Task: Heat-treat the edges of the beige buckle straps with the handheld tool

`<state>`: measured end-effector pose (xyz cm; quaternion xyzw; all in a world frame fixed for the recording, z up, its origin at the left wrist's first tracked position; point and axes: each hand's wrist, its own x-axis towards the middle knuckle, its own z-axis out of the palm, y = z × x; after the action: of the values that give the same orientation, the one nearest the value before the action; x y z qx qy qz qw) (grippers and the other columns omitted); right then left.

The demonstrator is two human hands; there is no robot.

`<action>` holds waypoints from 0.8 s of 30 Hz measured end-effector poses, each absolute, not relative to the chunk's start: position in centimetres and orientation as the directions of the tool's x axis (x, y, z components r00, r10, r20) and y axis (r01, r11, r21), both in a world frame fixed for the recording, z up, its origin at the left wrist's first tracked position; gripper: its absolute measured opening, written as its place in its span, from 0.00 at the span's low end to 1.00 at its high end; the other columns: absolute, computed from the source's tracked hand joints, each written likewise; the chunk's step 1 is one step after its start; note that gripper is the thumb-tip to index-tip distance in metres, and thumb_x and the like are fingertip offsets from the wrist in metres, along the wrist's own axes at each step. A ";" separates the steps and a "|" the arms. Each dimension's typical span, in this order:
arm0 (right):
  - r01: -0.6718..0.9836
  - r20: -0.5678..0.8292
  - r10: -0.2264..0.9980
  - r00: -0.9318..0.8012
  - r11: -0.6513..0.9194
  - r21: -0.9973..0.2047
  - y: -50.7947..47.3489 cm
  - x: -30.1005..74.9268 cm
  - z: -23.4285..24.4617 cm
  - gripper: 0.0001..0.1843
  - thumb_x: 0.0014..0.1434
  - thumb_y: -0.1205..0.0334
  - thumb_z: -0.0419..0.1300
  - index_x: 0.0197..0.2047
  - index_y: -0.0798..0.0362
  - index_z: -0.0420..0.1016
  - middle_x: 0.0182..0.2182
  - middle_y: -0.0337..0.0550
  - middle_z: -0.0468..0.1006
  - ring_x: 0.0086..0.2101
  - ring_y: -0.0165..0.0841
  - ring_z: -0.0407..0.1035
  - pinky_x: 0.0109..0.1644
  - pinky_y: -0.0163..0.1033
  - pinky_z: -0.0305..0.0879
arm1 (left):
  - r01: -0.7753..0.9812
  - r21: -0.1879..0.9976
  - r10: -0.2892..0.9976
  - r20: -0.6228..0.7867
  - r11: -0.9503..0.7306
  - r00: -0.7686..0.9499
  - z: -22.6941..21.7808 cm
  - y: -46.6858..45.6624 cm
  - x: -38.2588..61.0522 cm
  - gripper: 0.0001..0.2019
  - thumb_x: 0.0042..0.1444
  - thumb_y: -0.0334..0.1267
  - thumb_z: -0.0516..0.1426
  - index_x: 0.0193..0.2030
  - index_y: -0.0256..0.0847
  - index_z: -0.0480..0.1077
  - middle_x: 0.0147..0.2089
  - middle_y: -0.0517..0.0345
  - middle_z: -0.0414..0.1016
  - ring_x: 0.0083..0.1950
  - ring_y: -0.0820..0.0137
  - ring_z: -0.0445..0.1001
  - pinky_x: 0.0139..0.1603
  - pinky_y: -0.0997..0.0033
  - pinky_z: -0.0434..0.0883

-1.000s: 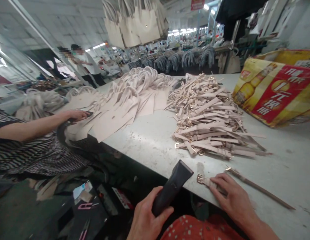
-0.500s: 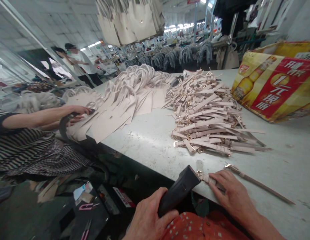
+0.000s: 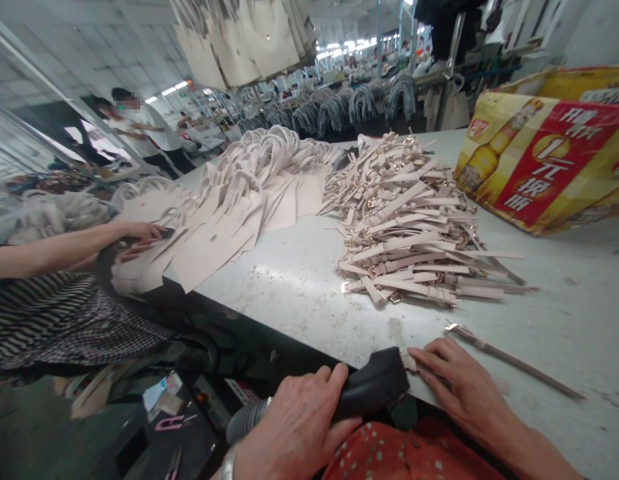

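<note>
Place: a factory floor for bags and leather goods, an open production hall.
Work surface: a long pale table (image 3: 299, 280), scuffed and littered with trimmings.
Stock on table: a heap of beige buckled straps (image 3: 409, 227); beside it a spread of flat cut panels with looped handles (image 3: 244, 200).
Finished goods: cream tote bags (image 3: 249, 40) hanging overhead.
Further stock: rows of dark looped handles (image 3: 359, 107) on racks behind the table.
Packing: a printed red-and-yellow carton (image 3: 544, 167) at the table's far right.
Staff: a co-worker's arm (image 3: 74, 243) at the panels; two people (image 3: 139, 127) standing farther back.
Lighting: strip lights over distant workstations.
</note>
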<state>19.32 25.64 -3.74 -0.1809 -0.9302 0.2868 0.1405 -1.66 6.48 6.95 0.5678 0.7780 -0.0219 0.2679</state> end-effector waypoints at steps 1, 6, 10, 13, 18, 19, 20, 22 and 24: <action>0.250 0.153 0.414 -0.897 0.763 -0.596 25.7 19.3 -3.8 0.14 0.70 0.61 0.49 0.56 0.45 0.68 0.41 0.43 0.69 0.42 0.36 0.62 0.44 0.47 0.64 | 0.906 0.254 0.875 -0.439 0.339 -0.204 7.1 6.8 -1.7 0.16 0.62 0.46 0.53 0.55 0.45 0.62 0.48 0.53 0.73 0.47 0.53 0.75 0.46 0.46 0.74; 0.199 0.175 0.393 -0.903 0.741 -0.641 26.3 19.5 -4.2 0.13 0.70 0.63 0.51 0.56 0.44 0.66 0.43 0.42 0.68 0.44 0.33 0.62 0.47 0.45 0.64 | 0.937 0.200 0.873 -0.457 0.286 -0.169 7.6 8.0 -1.7 0.13 0.61 0.42 0.53 0.52 0.45 0.63 0.46 0.54 0.74 0.43 0.53 0.76 0.42 0.46 0.75; 0.181 0.177 0.391 -0.903 0.720 -0.670 26.7 19.6 -4.6 0.12 0.70 0.62 0.51 0.54 0.42 0.66 0.43 0.40 0.68 0.44 0.32 0.62 0.47 0.44 0.65 | 0.939 0.196 0.856 -0.493 0.283 -0.155 7.9 8.8 -1.8 0.11 0.60 0.41 0.54 0.49 0.44 0.65 0.45 0.54 0.74 0.43 0.53 0.77 0.42 0.46 0.76; 0.184 0.165 0.391 -0.905 0.712 -0.678 26.8 19.6 -4.6 0.13 0.70 0.62 0.51 0.55 0.41 0.65 0.44 0.39 0.68 0.45 0.32 0.62 0.48 0.44 0.64 | 0.936 0.192 0.841 -0.517 0.294 -0.158 8.1 9.1 -2.2 0.11 0.60 0.40 0.55 0.49 0.44 0.65 0.45 0.54 0.75 0.42 0.53 0.77 0.42 0.46 0.76; 0.155 0.183 0.375 -0.909 0.711 -0.686 26.9 19.5 -4.4 0.12 0.70 0.63 0.51 0.55 0.43 0.66 0.43 0.41 0.68 0.43 0.33 0.62 0.46 0.44 0.64 | 0.948 0.174 0.846 -0.515 0.265 -0.142 8.6 9.5 -2.3 0.11 0.59 0.40 0.56 0.47 0.43 0.66 0.44 0.54 0.75 0.42 0.52 0.77 0.41 0.45 0.77; 0.156 0.177 0.377 -0.909 0.704 -0.693 26.9 19.4 -4.3 0.12 0.70 0.63 0.51 0.54 0.43 0.67 0.42 0.41 0.69 0.43 0.33 0.62 0.45 0.44 0.64 | 0.953 0.170 0.850 -0.510 0.253 -0.134 8.6 9.6 -2.1 0.11 0.59 0.41 0.56 0.47 0.43 0.66 0.44 0.54 0.75 0.41 0.52 0.78 0.41 0.45 0.77; 0.162 0.170 0.381 -0.909 0.697 -0.698 26.9 19.4 -4.2 0.11 0.70 0.62 0.51 0.54 0.44 0.67 0.41 0.41 0.69 0.42 0.33 0.63 0.44 0.44 0.64 | 0.956 0.164 0.853 -0.505 0.241 -0.128 8.7 9.8 -1.9 0.11 0.60 0.41 0.56 0.47 0.43 0.66 0.44 0.53 0.76 0.41 0.52 0.78 0.41 0.45 0.77; 0.170 0.161 0.387 -0.908 0.690 -0.704 26.9 19.3 -4.1 0.11 0.70 0.62 0.51 0.53 0.44 0.68 0.40 0.41 0.69 0.41 0.33 0.63 0.43 0.43 0.64 | 0.962 0.159 0.859 -0.499 0.221 -0.115 8.8 10.1 -1.6 0.11 0.60 0.42 0.56 0.47 0.42 0.66 0.44 0.53 0.76 0.41 0.52 0.78 0.41 0.45 0.77; 0.175 0.157 0.388 -0.908 0.691 -0.701 26.8 19.4 -4.0 0.11 0.70 0.61 0.51 0.53 0.45 0.68 0.40 0.42 0.69 0.41 0.34 0.64 0.43 0.43 0.65 | 0.963 0.164 0.864 -0.492 0.214 -0.108 8.7 10.2 -1.6 0.11 0.60 0.41 0.56 0.47 0.42 0.66 0.44 0.52 0.76 0.41 0.52 0.78 0.40 0.46 0.77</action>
<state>19.37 26.85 -3.99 -0.1551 -0.9076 0.3611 0.1480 -1.59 10.18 8.73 0.6191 0.7378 -0.0988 0.2503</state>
